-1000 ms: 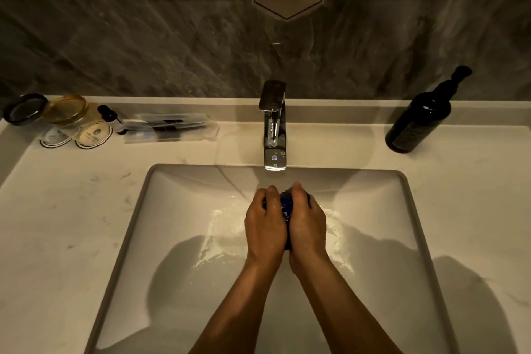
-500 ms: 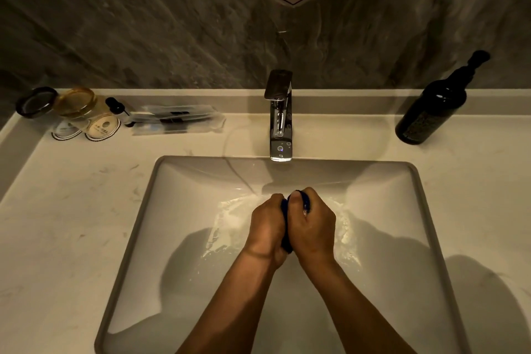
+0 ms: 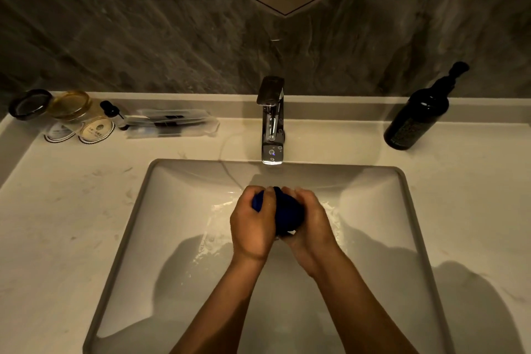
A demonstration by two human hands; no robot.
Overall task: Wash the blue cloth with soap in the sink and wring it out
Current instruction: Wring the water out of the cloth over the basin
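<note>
Sink (image 3: 138,227) with 2 hands, left hand (image 3: 253,224), right hand (image 3: 311,224), squeezing bunched blue cloth (image 3: 288,210).

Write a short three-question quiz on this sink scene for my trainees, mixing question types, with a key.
1. True or false: both hands, the left hand and the right hand, grip the blue cloth.
2. Where is the cloth held? A) on the counter B) over the sink, in front of the faucet C) beside the dark pump bottle
3. Fill in: the pump bottle stands to the ____ of the faucet.

Key: 1 true; 2 B; 3 right
</note>
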